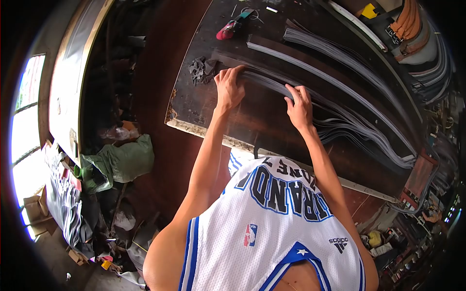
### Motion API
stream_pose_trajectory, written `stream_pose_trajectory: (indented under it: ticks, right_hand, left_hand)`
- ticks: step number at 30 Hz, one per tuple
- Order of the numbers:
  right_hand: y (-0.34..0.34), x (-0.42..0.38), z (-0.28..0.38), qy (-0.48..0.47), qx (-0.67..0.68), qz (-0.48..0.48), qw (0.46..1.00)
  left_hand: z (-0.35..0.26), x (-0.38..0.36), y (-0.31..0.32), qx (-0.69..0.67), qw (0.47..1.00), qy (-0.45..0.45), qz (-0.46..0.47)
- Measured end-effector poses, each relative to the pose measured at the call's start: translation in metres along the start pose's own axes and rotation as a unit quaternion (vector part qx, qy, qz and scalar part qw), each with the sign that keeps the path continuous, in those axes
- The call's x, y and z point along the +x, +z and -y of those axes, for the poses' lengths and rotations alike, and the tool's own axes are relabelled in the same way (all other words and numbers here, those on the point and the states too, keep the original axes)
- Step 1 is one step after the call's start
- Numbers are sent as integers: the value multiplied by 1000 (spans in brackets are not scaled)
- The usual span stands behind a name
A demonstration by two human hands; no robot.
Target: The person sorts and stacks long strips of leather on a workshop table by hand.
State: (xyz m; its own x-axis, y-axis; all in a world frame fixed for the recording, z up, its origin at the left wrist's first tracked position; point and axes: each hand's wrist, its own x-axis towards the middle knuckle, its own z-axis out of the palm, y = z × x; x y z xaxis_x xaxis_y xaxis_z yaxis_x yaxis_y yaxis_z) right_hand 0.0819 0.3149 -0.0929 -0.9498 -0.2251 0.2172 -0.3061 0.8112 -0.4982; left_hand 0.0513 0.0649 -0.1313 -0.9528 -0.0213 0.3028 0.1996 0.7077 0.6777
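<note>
A bundle of long dark strips (359,128) runs across the dark table, fanning out toward the right. My left hand (229,87) is at the bundle's left end, its fingers bent over the strips; whether they grip is hidden. Farther right, my right hand (299,104) touches the near edge of the same bundle, with thumb and forefinger apart. Just left of my left hand lies a heap of small black scraps (202,71). Two more strip bundles, a middle one (310,65) and a far one (335,48), lie beyond.
A red and green tool or pouch (228,31) lies near the table's far left. Brown belts (407,29) lie at the upper right. A green sack (127,160) and stacked grey sheets (68,208) stand on the left. A wooden block (421,174) is at the table's right end.
</note>
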Motion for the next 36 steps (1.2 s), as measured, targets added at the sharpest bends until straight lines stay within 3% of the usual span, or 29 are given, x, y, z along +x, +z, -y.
stream_pose_trajectory:
  ticks: [8, 13, 16, 25, 31, 36]
  right_hand:
    - [-3, 0, 3, -3, 2, -6, 1000]
    - [-7, 2, 10, -38, -99, -34, 994]
    - [-2, 2, 5, -15, -52, -1, 999]
    - [2, 4, 1, -21, 12, -17, 1000]
    - [-4, 7, 8, -14, -32, 45, 998]
    - [-3, 8, 15, -57, -61, 3, 996]
  left_hand:
    - [0, -4, -3, -9, 1000, -6, -12]
    - [2, -2, -6, -17, 1000, 16, -17]
    - [1, 0, -10, -22, 999, 12, 20]
    - [1, 2, -14, -1, 998, 39, 46]
    - [10, 0, -14, -5, 996, 61, 67]
    - [9, -9, -23, -15, 995, 72, 72]
